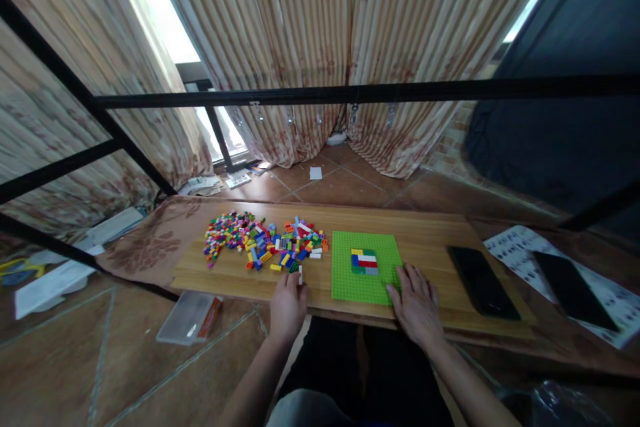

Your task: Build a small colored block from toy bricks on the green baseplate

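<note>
Head cam: right hand spread on green board, probably steadying it, left hand left of it at white brick, can't tell if pinching.

Got a lime-green studded baseplate on a wood-grain board, with a small multicolored brick build on it and the right hand over its near right corner. Got the left hand curled right at a white brick by the near edge of a loose pile of toy bricks, can't tell if gripped. Also spotting a black smartphone to the right, floral curtains out back.
</note>
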A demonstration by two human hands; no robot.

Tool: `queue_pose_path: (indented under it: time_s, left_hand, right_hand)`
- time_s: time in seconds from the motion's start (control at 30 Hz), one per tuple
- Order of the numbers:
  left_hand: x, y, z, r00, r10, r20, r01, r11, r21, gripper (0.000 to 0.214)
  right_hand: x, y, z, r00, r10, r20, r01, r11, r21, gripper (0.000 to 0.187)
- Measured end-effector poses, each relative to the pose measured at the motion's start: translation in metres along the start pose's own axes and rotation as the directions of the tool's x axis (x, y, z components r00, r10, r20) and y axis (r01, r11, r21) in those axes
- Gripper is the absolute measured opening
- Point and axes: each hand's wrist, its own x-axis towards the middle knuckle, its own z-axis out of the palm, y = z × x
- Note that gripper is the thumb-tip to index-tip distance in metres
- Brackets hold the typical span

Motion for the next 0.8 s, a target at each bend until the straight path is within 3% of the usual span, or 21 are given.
queue_pose_path:
  time_s: [0.33, 0.8]
  left_hand:
    - [0.002, -0.018, 0.005, 0.994, 0.067, -0.080, -0.080, 0.982, -0.173, 0.013]
    - [-0.004, -0.018, 0.004, 0.995, 0.058, -0.075, -0.073, 0.972, -0.222, 0.019]
  right_hand:
    - [0.000, -0.002, 0.000, 0.999, 0.035, 0.038, -0.033, 0.998, -0.059, 0.066]
    - [0.000, -0.002, -0.001, 0.999, 0.039, 0.031, -0.037, 0.997, -0.073, 0.068]
